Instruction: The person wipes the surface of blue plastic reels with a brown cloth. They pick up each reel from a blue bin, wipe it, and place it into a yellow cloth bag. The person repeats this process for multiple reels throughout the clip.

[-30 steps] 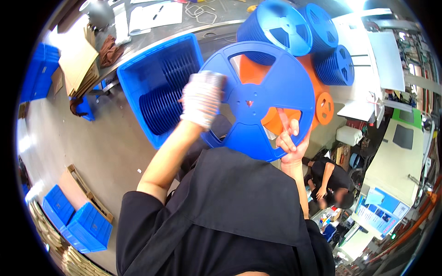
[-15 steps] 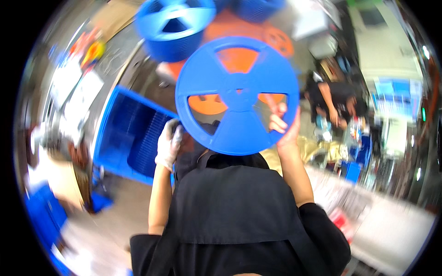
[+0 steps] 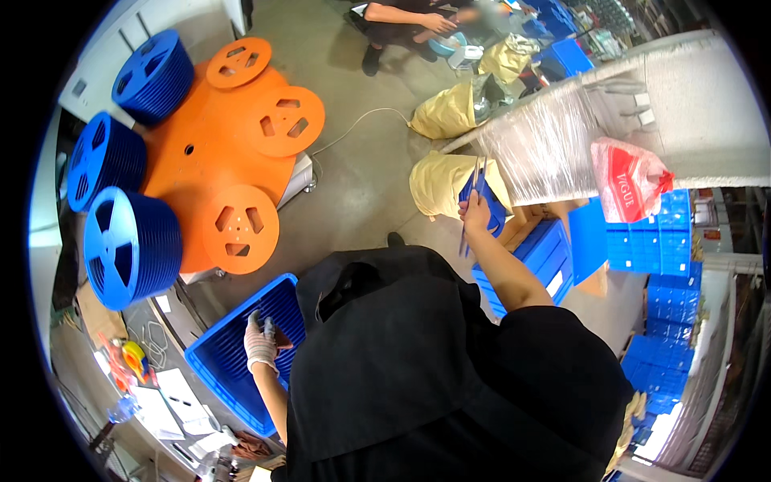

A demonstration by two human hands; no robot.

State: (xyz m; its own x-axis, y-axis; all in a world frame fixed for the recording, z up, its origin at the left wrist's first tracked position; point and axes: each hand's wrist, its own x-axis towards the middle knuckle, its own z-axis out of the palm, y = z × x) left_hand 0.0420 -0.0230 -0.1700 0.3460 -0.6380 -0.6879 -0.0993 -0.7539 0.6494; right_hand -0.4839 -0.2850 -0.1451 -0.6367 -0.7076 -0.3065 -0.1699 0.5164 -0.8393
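Observation:
My right hand (image 3: pixel 475 214) is closed on a flat blue reel (image 3: pixel 481 175), seen nearly edge-on at the mouth of a yellow sack (image 3: pixel 438 183). More blue pieces show inside that sack, behind the reel. On the left, my gloved left hand (image 3: pixel 260 344) is over the near side of a blue bin (image 3: pixel 201 353), its fingers apart and nothing visible in them. A row of ribbed blue edges fills the bin's inside; I cannot tell whether these are reels or the bin's own wall.
An orange round table (image 3: pixel 181 153) bears several stacks of blue reels (image 3: pixel 152 249) and orange discs (image 3: pixel 241 229). Right of me are a wrapped board (image 3: pixel 546 153), a red-and-white bag (image 3: pixel 630 181) and blue crates (image 3: pixel 526 265). A co-worker's hands (image 3: pixel 438 22) show at the far side.
My right hand has carried the blue reel from in front of me to the right, turning it edge-on beside the sack. My view has swung right; my left hand is now over the bin.

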